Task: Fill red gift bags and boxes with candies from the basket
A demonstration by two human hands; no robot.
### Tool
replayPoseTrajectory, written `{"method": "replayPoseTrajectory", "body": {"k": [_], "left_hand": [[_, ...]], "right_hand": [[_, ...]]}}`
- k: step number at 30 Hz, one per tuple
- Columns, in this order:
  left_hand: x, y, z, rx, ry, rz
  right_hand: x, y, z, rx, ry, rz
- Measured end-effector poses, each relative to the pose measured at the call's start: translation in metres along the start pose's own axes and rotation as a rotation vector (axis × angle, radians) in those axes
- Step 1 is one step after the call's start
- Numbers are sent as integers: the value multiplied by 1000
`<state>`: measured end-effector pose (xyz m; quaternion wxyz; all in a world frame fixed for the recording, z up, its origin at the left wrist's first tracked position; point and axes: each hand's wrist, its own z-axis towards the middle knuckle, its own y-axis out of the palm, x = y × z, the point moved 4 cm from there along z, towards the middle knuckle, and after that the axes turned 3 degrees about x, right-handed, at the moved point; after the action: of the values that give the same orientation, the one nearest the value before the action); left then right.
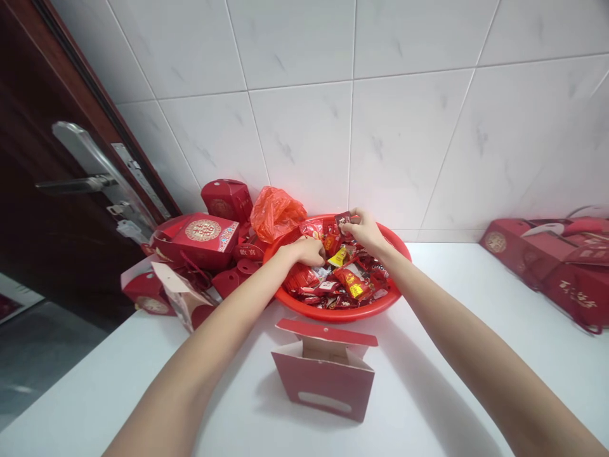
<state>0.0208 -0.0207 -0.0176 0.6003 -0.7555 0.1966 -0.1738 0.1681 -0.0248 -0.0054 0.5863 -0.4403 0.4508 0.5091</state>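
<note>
A red plastic basket (304,309) full of wrapped candies (352,281) stands against the wall. My right hand (365,231) pinches a dark red candy packet (342,222) over the basket's far side. At the left of the basket, my left hand (310,251) reaches down among the candies with curled fingers; whatever its fingertips hold is hidden. In front of the basket stands a red gift box (326,384), upright with its top flaps open. I cannot see to the bottom of the box.
Several red gift boxes (204,238) are piled at the left, with a crumpled red plastic bag (277,212) behind the basket's left edge. More red boxes (547,266) lie at the right. A dark door (28,127) with a metal handle borders the white table (114,381).
</note>
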Motion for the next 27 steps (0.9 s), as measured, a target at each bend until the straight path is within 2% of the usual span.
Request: {"method": "replayPoseTrajectory", "body": {"k": [6, 11, 27], "left_hand": [[-2, -2, -3, -10, 0, -49], [3, 0, 1, -86, -34, 4], [11, 0, -3, -148, -123, 156]], "right_hand": [[4, 0, 2, 2, 3, -51], [5, 0, 3, -12, -11, -82], [1, 1, 0, -38, -15, -123]]}}
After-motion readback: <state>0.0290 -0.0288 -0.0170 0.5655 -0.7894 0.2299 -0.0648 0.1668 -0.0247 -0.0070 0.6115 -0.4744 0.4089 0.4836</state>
